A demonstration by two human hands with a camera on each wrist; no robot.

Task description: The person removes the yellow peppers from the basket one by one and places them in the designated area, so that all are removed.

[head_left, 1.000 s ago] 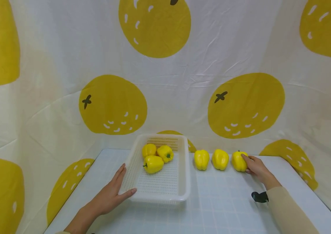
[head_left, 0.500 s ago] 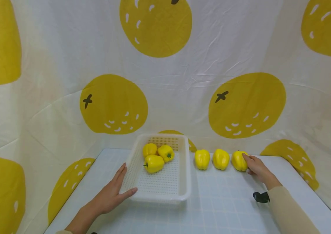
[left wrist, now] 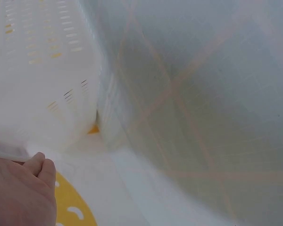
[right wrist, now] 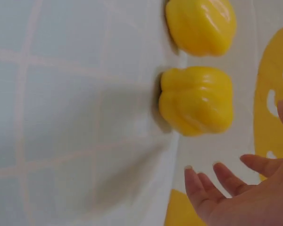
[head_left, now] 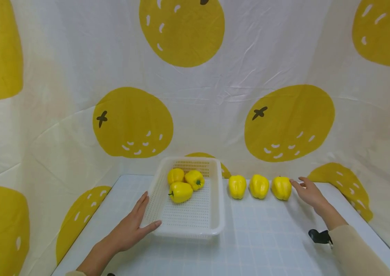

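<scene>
Three yellow bell peppers stand in a row on the table: the left one, the middle one and the right one. Just right of the last pepper is my right hand, its fingers spread and holding nothing; the right wrist view shows a gap between the fingers and the nearest pepper. My left hand rests against the left side of a white plastic basket, fingers extended and thumb at the front rim. Inside the basket, three more yellow bell peppers lie together toward the back left.
A pale blue checked cloth covers the table. Behind and at both sides hangs a white curtain printed with large yellow fruit. A black device sits at my right wrist.
My right hand has let go of the right bell pepper and moved a little to the right, its fingers spreading. The left hand and the basket have stayed in place.
</scene>
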